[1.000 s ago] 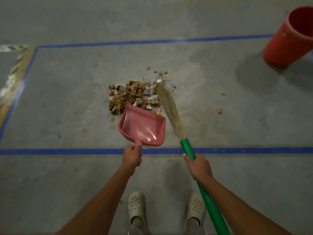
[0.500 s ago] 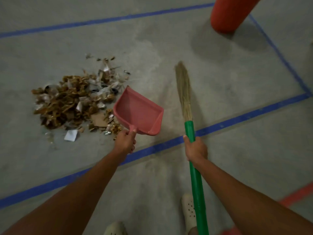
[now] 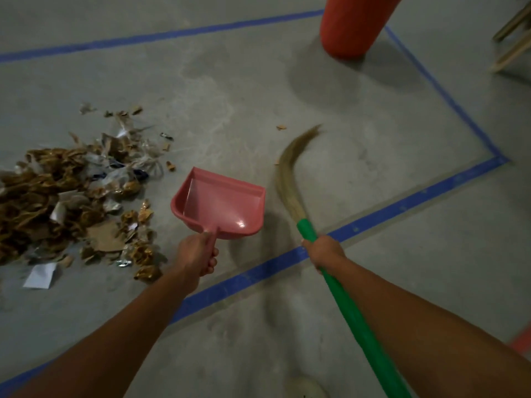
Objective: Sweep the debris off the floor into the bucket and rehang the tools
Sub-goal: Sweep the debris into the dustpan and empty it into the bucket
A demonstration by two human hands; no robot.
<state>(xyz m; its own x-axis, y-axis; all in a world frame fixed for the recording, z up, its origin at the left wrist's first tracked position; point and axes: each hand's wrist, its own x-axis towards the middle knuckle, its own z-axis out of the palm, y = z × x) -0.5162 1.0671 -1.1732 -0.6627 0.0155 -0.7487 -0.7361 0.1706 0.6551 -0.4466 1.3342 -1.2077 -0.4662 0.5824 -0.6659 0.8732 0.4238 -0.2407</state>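
Debris of brown leaves, torn paper and foil scraps [image 3: 71, 196] lies heaped on the grey concrete floor [image 3: 258, 96] at the left, well apart from the orange-red plastic bucket [image 3: 350, 27] at the far right.
Blue tape lines [image 3: 402, 208] box off the floor; pale wooden legs [image 3: 511, 38] show far right. The left hand [image 3: 195, 254] has its fingers wrapped round the pink plastic dustpan [image 3: 221, 208], just right of the heap; the right hand [image 3: 324, 251] has its fingers clenched on the green-handled straw broom [image 3: 353, 308]. Half a second ago the pan sat against the heap and the bristles pointed straight; now they bow rightward near a stray scrap [image 3: 281, 127].
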